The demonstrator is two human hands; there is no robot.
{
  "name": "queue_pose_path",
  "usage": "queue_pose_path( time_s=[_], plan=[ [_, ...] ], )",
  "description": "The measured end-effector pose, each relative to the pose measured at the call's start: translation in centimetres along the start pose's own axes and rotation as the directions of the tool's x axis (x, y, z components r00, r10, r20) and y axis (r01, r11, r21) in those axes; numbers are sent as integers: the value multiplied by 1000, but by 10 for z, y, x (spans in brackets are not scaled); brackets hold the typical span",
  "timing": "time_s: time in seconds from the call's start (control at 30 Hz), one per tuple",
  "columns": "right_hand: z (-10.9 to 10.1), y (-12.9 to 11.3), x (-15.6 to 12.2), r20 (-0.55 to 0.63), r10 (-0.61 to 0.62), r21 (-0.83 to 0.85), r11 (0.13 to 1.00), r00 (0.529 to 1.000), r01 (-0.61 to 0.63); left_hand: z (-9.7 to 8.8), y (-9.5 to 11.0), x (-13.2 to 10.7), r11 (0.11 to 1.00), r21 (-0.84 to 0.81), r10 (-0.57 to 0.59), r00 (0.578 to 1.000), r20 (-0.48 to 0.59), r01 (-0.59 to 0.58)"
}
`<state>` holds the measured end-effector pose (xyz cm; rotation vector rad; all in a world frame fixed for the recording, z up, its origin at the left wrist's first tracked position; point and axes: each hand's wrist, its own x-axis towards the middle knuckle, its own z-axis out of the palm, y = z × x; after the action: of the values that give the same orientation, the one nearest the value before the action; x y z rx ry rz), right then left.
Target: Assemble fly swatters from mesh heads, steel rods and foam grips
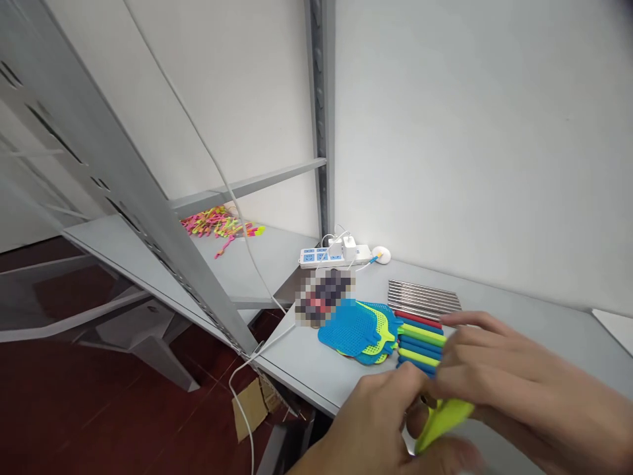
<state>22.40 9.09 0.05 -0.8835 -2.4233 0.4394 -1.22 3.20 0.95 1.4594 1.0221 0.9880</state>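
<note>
At the lower right, my left hand (378, 412) and my right hand (499, 373) come together with fingers closed on a yellow-green fly swatter head (448, 420), slightly blurred and partly covered by the fingers. Just beyond them on the grey tabletop lies a row of blue, yellow-green and red tube handles (420, 346), its right end hidden by my right hand. Left of the handles is an overlapping stack of perforated blue and yellow-green fly swatter heads (351, 330). Several thin metal rods (422, 298) lie side by side behind the handles.
A white power strip (311, 257) with plugged-in chargers sits against the wall, near a round white device (380, 254). A pixelated item (324, 297) lies before it. A metal post (133, 178) and white cable stand left; colourful small pieces (212, 223) lie on another shelf.
</note>
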Motion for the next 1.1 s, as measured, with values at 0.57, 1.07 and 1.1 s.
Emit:
queue_pose_path(
  time_s=[0.57, 1.07, 1.1],
  plan=[
    [69, -36, 93, 296, 284, 12, 954, 912, -301, 5, -64, 10, 364, -926, -630, 758, -167, 99],
    [66, 2, 139, 393, 468, 224, 786, 791, -576, -47, -76, -7, 563, -763, -561, 530, -635, -318],
    [68, 4, 142, 391, 452, 215, 802, 802, -557, -50, -76, -8, 559, -763, -557, 536, -635, -323]
  ],
)
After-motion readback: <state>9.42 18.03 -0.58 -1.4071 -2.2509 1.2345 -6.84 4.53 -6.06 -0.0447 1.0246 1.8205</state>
